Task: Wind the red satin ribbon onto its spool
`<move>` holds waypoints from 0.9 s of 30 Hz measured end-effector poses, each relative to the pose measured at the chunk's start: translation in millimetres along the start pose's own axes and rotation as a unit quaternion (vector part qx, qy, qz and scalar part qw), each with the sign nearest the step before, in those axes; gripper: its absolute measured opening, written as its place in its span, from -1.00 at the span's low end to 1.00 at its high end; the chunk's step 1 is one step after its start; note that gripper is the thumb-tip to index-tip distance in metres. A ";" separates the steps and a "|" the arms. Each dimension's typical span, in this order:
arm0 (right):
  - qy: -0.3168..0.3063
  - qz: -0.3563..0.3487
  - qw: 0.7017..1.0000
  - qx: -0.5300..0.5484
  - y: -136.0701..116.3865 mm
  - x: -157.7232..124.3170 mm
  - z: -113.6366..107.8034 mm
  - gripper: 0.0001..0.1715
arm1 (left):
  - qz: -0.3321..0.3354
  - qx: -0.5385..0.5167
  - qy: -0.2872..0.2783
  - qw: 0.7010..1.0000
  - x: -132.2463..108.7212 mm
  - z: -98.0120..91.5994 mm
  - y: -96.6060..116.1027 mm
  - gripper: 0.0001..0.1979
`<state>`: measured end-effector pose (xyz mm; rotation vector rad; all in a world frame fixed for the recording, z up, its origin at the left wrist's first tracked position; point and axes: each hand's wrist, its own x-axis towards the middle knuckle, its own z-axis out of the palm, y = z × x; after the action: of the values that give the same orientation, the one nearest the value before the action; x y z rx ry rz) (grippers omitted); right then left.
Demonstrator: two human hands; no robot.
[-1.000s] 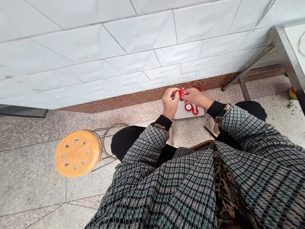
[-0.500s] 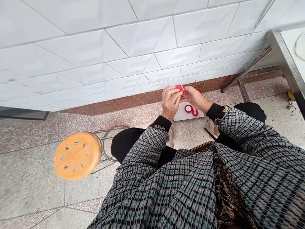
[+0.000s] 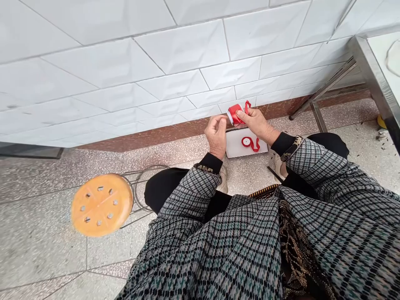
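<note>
My right hand point(image 3: 258, 123) is closed round a spool of red ribbon point(image 3: 235, 114), thumb on the wound ribbon. One white flange of the spool faces left, and a loose loop of ribbon stands up at its far end. Just left of the spool, my left hand point(image 3: 216, 135) has thumb and fingers pinched together; what they hold, if anything, is too small to make out. Below both hands a shallow white box point(image 3: 233, 146) lies on the floor between my feet. In it is a smaller roll of red ribbon point(image 3: 246, 141) with a white centre and a curled tail.
An orange round stool point(image 3: 101, 204) with holes in its seat and wire legs stands to my left. At the right is a metal-framed table point(image 3: 371, 71). A white tiled wall point(image 3: 187, 54) rises straight ahead, close beyond the box.
My hands have drawn apart. The spool, earlier held between both hands, now sits in my right hand with its flange turned left. My left hand has moved slightly left and down.
</note>
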<state>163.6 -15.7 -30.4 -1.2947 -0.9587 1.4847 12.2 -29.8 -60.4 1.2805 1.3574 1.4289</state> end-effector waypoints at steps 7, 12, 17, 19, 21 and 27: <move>0.030 -0.007 0.996 -0.080 1.4 -0.2 2.0 -0.61 | -0.167 -0.129 0.002 0.977 8.5 4.7 -2.3 -0.77; -0.091 0.029 0.993 -0.067 -13.8 -5.2 -5.2 -0.59 | -0.146 -0.130 -0.094 0.976 31.8 -16.2 14.3 -0.77; -0.224 0.035 0.965 -0.134 -28.7 -7.4 -18.9 -0.59 | -0.212 -0.121 -0.180 0.953 37.4 -31.0 33.0 -0.79; -0.276 0.043 0.947 -0.157 -33.1 -7.7 -23.6 -0.59 | -0.234 -0.107 -0.218 0.941 36.1 -33.1 34.7 -0.86; -0.313 0.048 0.933 -0.171 -36.6 -7.7 -27.7 -0.60 | -0.241 -0.102 -0.270 0.927 34.8 -34.5 35.1 -0.88; -0.343 0.053 0.918 -0.193 -41.7 -8.4 -33.3 -0.63 | -0.270 -0.116 -0.335 0.895 30.9 -36.0 40.9 -0.80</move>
<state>202.7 -12.6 6.6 -1.1025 -1.7275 1.9575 -24.8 -13.0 -12.7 0.9889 0.9213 0.6413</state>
